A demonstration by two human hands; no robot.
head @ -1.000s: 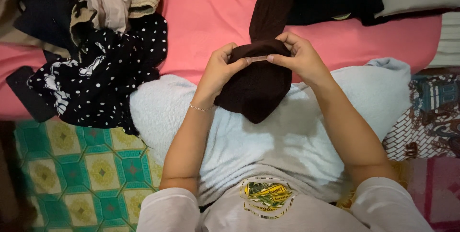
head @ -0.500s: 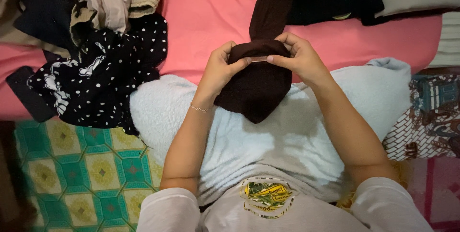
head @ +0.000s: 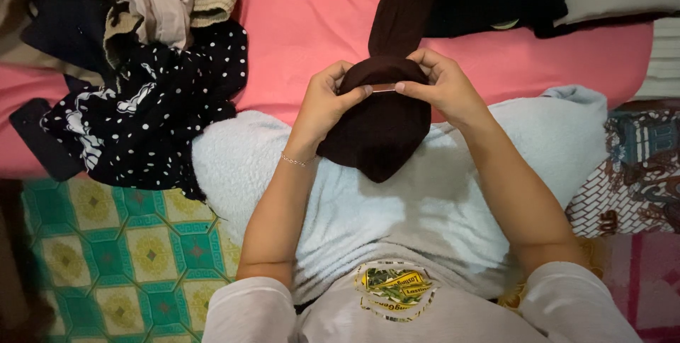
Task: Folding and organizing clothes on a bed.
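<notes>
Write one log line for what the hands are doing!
left hand | right hand | both pinching dark brown knitted cloth | over pale blue fluffy towel

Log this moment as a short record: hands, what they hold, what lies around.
left hand: grips the left edge of the dark brown cloth
right hand: pinches the cloth's top edge
cloth: bunched between both hands, one end trailing up over the pink sheet
under the arms: pale blue towel
left side: polka-dot garment in a clothes pile
floor: green patterned mat
</notes>
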